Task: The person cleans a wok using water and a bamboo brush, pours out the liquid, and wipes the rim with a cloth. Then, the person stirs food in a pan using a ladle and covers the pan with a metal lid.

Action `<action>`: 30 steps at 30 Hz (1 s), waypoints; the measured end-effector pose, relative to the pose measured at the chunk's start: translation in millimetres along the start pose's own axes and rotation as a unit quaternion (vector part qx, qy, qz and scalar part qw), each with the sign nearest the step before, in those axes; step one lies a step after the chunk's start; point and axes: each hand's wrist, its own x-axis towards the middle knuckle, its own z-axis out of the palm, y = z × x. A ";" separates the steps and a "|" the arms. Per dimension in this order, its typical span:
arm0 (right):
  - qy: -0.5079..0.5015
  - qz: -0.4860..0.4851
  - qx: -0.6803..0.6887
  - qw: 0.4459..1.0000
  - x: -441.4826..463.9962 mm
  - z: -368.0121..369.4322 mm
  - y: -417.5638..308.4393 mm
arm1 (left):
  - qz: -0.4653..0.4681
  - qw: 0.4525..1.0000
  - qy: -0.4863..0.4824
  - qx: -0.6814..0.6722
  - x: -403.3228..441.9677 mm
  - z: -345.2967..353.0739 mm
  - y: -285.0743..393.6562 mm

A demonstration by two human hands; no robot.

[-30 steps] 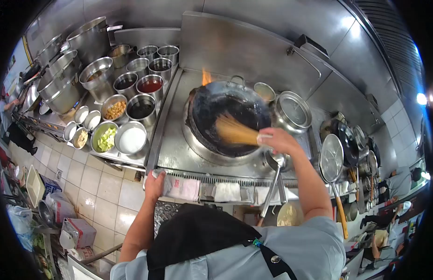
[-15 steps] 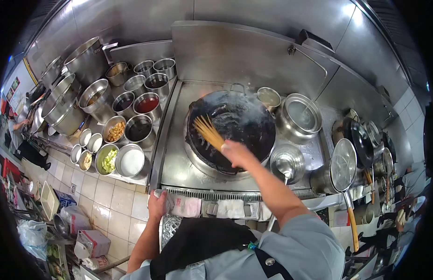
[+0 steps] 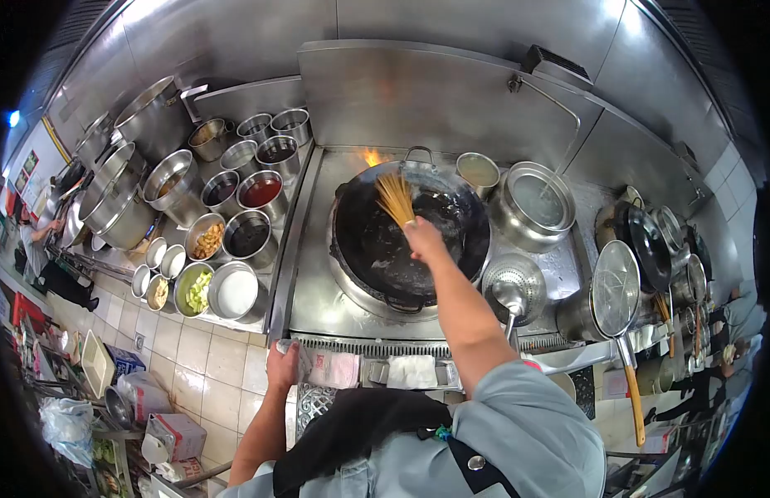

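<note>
My right hand (image 3: 425, 241) is wrapped round the handle end of a bamboo wok brush (image 3: 396, 199). Its splayed bristles reach over the back left part of the large black wok (image 3: 360, 241), which sits on the burner and looks wet inside. Behind the wok's rim a small orange flame (image 3: 373, 156) shows. At the stove's front left corner, my left hand (image 3: 281, 365) is closed round a greyish cloth (image 3: 300, 362), partly hidden by the fingers. Folded towels (image 3: 333, 369) lie along the front rail beside it.
Left of the stove stand several metal pots with sauces, a bowl of chopped green vegetable (image 3: 199, 292) and a pot of white contents (image 3: 235, 290). On the right are a perforated ladle (image 3: 514, 286), a water pot (image 3: 534, 203) and a wooden-handled strainer (image 3: 616, 290). Other people are at both sides.
My right hand has moved the brush toward the back of the wok, with its bristles now farther up and right. Smoke has thinned and the flame shows more clearly. My left hand stays put.
</note>
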 end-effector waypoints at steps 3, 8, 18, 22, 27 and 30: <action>-0.080 0.019 -0.020 0.996 -68.2 16.9 -24.1 | 0.020 0.999 0.018 -0.017 -1.1 3.3 -5.2; -0.174 0.059 -0.056 0.981 -21.8 -23.3 0.8 | 0.013 1.000 0.018 0.017 -3.3 -1.8 -3.7; -0.233 -0.072 -0.280 0.929 -129.1 -83.8 -39.4 | 0.013 1.000 0.021 0.014 -5.6 -2.0 4.9; -0.241 -0.034 -0.477 0.844 -46.9 -130.8 -68.4 | 0.021 0.999 0.031 0.033 -5.1 -0.4 6.3; -0.156 -0.095 -0.232 0.955 -80.0 -43.0 -15.2 | 0.015 0.999 0.028 0.029 -3.2 3.4 -5.4; -0.172 -0.097 -0.325 0.925 -150.9 -69.8 -8.7 | 0.045 0.999 0.027 -0.001 -8.3 -1.4 4.7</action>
